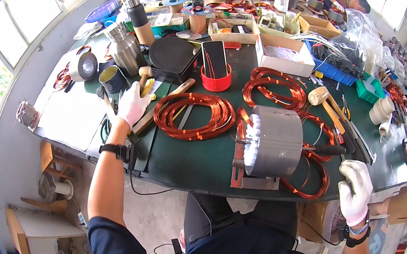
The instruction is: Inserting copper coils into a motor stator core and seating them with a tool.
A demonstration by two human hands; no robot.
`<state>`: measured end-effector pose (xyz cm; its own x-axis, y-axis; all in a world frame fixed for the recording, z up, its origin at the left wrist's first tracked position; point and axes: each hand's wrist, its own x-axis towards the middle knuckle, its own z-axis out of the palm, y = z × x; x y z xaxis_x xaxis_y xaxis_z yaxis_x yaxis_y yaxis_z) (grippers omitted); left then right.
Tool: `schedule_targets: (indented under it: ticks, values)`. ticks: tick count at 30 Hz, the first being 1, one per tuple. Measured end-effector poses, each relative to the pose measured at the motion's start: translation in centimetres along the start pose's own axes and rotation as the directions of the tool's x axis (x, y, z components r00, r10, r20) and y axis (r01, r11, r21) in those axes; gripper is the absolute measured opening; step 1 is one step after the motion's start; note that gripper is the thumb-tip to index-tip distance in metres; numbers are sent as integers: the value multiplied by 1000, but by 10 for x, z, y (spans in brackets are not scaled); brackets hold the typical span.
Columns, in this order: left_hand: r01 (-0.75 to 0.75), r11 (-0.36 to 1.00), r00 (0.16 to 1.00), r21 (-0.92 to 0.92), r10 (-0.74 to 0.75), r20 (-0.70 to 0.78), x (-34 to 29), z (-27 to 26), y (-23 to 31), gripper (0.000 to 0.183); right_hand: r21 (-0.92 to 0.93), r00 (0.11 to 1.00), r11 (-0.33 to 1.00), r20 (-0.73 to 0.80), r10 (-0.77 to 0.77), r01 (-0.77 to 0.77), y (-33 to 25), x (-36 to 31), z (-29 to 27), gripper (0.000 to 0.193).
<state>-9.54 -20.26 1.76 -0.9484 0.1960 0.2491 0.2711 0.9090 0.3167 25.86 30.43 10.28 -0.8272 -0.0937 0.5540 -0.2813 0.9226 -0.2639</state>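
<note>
My left hand (133, 105), in a white glove, reaches over the tools on the table's left side, its fingers apart. It is nearest to a wooden-handled tool (109, 105) and a small wooden mallet (145, 73); I see nothing held in it. My right hand (356, 192), gloved too, hangs by the front edge with fingers loosely bent and nothing visible in them. Between the hands, a grey motor stator (279, 139) with white slot liners rests on a metal stand (252, 180). A black-handled tool (330, 149) lies just beyond my right hand. An orange-tied copper wire coil (194, 116) lies left of the stator.
More copper coils (274, 88) lie behind and beside the stator. A phone (214, 58) stands in a red bowl (217, 81). A mallet (320, 96) and long tools lie at right. Steel bottles (125, 52), boxes (284, 56) and a blue tray (333, 67) crowd the back. Other people work at right.
</note>
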Motion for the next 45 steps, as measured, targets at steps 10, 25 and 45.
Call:
schedule_targets:
  ticks: [10, 25, 45]
  values:
    - [-390, 720, 881, -574, 472, -7, -131, -64, 252, 35, 277, 973, 933, -91, -212, 229, -81, 79, 31, 29]
    - [-583, 763, 805, -281, 589, -69, -163, -46, 307, 32, 134, 953, 990, -303, -4, 47, -79, 64, 55, 25]
    - [-175, 912, 969, -372, 226, 99, 2, 18, 91, 43, -669, 359, 153, -181, 916, -728, 216, -256, -119, 32]
